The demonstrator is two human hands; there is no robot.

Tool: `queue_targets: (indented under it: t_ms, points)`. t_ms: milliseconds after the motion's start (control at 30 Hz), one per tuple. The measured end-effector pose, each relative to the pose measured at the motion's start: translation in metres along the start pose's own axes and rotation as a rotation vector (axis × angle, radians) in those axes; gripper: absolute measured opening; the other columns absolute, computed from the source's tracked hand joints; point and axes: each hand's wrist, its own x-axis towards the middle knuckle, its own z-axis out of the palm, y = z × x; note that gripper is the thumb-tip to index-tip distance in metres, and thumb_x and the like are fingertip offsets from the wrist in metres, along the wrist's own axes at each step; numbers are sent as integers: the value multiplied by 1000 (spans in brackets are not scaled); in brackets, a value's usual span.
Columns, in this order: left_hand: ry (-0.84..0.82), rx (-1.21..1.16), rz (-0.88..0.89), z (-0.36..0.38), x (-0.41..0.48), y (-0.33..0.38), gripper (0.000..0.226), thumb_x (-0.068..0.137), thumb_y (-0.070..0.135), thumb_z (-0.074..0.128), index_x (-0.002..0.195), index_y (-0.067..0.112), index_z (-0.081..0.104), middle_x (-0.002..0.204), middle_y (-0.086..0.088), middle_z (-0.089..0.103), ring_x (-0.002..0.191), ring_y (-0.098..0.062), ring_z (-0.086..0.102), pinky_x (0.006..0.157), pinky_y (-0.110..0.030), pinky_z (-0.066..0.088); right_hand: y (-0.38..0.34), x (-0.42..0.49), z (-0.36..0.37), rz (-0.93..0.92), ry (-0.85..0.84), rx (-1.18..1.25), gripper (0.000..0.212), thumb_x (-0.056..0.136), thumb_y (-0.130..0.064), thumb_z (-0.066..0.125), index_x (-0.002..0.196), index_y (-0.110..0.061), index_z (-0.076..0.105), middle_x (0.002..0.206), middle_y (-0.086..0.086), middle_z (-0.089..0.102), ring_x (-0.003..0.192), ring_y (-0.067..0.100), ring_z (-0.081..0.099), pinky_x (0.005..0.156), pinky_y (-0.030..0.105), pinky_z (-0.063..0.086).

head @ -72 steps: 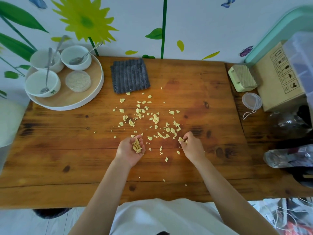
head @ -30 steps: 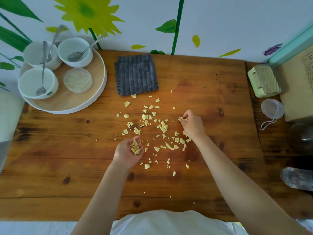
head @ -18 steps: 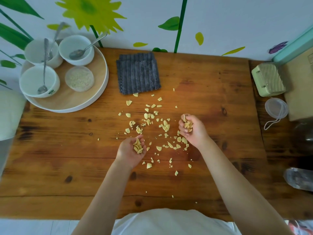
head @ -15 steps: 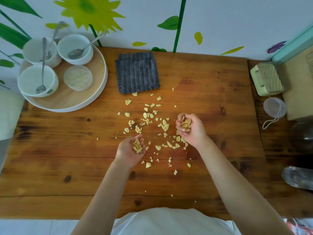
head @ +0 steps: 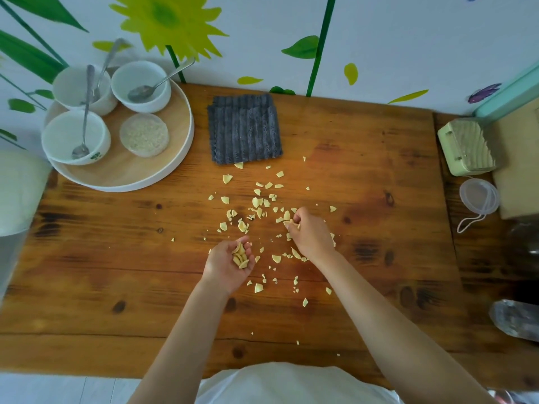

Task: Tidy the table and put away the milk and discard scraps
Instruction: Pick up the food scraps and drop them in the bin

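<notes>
Several pale yellow scraps [head: 258, 202] lie scattered over the middle of the wooden table [head: 116, 252]. My left hand [head: 226, 265] is cupped palm up just above the table, holding a small pile of collected scraps [head: 240, 256]. My right hand [head: 310, 234] is turned palm down among the scattered pieces, its fingertips pinched on scraps at the table surface. No milk container can be made out.
A round tray [head: 175, 158] with three white bowls, spoons and a lidded cup sits at the back left. A folded grey cloth [head: 244, 128] lies behind the scraps. A green box [head: 463, 147], a clear lid [head: 478, 196] and a cardboard box stand at the right edge.
My right hand, which was turned up with scraps in it, has turned palm down and lowered onto the scattered pieces. My left hand stays cupped in place.
</notes>
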Motion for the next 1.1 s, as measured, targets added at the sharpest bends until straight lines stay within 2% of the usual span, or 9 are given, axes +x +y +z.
queue_targets:
  t_ms: [133, 333, 433, 600, 667, 767, 867, 1000, 1100]
  points:
    - [0, 1, 4, 0, 0, 0, 29, 97, 10, 31, 93, 3, 59, 74, -5, 51, 66, -12, 48, 63, -24, 43, 2, -3, -3, -35, -14, 77, 16, 96, -25, 46, 100, -11, 52, 61, -6, 49, 47, 9, 42, 46, 23, 31]
    - [-4, -3, -3, 3, -1, -1, 28, 96, 10, 32, 91, 3, 59, 75, -5, 51, 67, -12, 48, 63, -24, 42, 15, -17, -27, 120, -214, 1014, 19, 97, -9, 40, 80, -9, 48, 55, -2, 48, 40, 5, 35, 37, 14, 25]
    - [-13, 9, -10, 5, -1, -4, 28, 96, 10, 32, 91, 3, 59, 76, -6, 50, 67, -13, 48, 64, -24, 43, 21, -23, -31, 96, -333, 1325, 27, 95, -1, 31, 74, -8, 45, 51, -3, 51, 38, 5, 37, 37, 14, 27]
    - [-21, 8, -15, 8, -1, -5, 29, 96, 9, 31, 90, 2, 59, 73, -6, 50, 66, -13, 47, 63, -24, 42, 15, -25, -31, -57, -500, 1511, 36, 79, -6, 31, 64, -11, 64, 56, 4, 58, 39, 7, 41, 36, 15, 31]
    - [-24, 5, -13, 7, -1, -4, 29, 97, 10, 32, 90, 3, 59, 73, -5, 50, 66, -13, 48, 64, -24, 43, 9, -24, -32, -45, -483, 1535, 44, 90, -8, 28, 63, -11, 64, 56, 3, 58, 38, 6, 42, 36, 14, 31]
    - [-22, 0, -10, 5, 0, -1, 29, 97, 11, 32, 91, 3, 60, 75, -5, 50, 67, -13, 48, 64, -25, 43, 1, -20, -33, 98, -335, 1452, 39, 98, -16, 37, 66, -8, 56, 56, 0, 51, 38, 4, 38, 36, 13, 29]
    - [-19, -15, -15, 2, 1, -1, 30, 97, 12, 32, 92, 3, 60, 75, -5, 50, 68, -13, 48, 64, -25, 43, 0, -10, -30, 180, -218, 1121, 20, 95, -13, 49, 77, -8, 56, 63, 1, 51, 42, 4, 40, 38, 12, 31]
    - [-13, -19, -16, 0, 2, -2, 30, 97, 11, 31, 92, 3, 59, 74, -5, 50, 67, -13, 48, 64, -24, 43, -3, 4, -15, 129, -77, 552, 7, 93, -14, 51, 95, -11, 57, 69, -1, 57, 43, -2, 47, 40, 11, 34]
    - [-17, -13, -9, 3, 3, -1, 29, 97, 10, 31, 91, 2, 59, 75, -6, 50, 67, -13, 48, 63, -24, 43, -8, 10, -5, 62, 5, 278, 15, 91, -21, 56, 102, -11, 54, 68, -4, 54, 53, 11, 51, 51, 24, 40]
